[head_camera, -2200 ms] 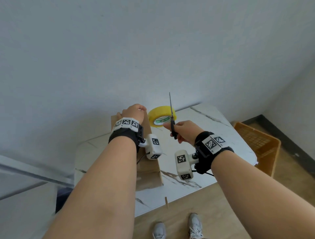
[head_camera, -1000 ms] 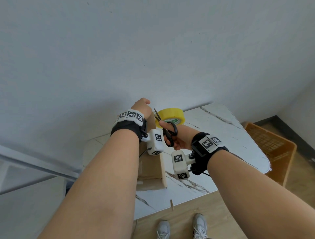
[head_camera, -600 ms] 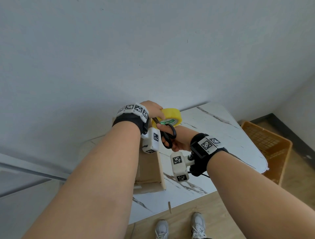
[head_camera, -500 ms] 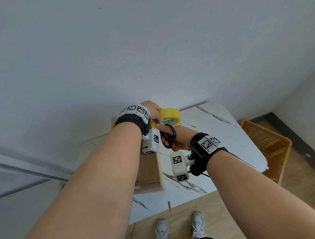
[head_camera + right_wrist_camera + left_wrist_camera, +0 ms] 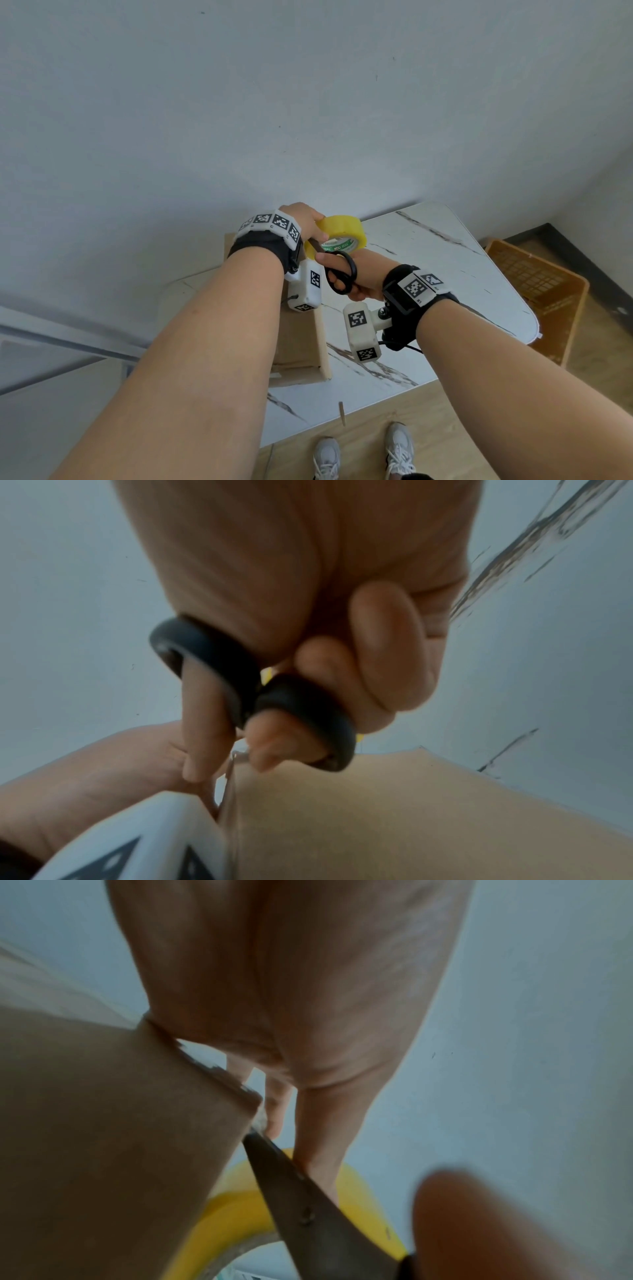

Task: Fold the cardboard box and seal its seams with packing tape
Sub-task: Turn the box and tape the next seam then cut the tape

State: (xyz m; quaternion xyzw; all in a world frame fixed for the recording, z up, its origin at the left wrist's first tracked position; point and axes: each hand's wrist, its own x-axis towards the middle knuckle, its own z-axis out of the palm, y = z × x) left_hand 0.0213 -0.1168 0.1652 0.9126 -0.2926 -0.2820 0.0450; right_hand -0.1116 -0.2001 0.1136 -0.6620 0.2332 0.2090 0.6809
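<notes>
A brown cardboard box (image 5: 301, 342) lies on the white marble table (image 5: 445, 274), partly under my left forearm. My left hand (image 5: 303, 219) holds the yellow tape roll (image 5: 342, 228) just past the box's far end; its fingers reach onto the roll (image 5: 236, 1204) in the left wrist view. My right hand (image 5: 368, 274) grips black-handled scissors (image 5: 354, 270), fingers through the loops (image 5: 212, 647). The blade (image 5: 301, 1199) points left, crossing between the box corner (image 5: 103, 1137) and the roll. The tape strip itself is hard to make out.
An orange plastic crate (image 5: 541, 291) stands on the wooden floor to the right of the table. A grey wall rises right behind the table. My shoes (image 5: 397, 448) are at the table's near edge. A small wooden stick (image 5: 342, 413) hangs at that edge.
The scissors, first held upright and apart, have swung left and down to the gap between box and roll. My left hand moved from the box onto the tape roll and lifted it slightly.
</notes>
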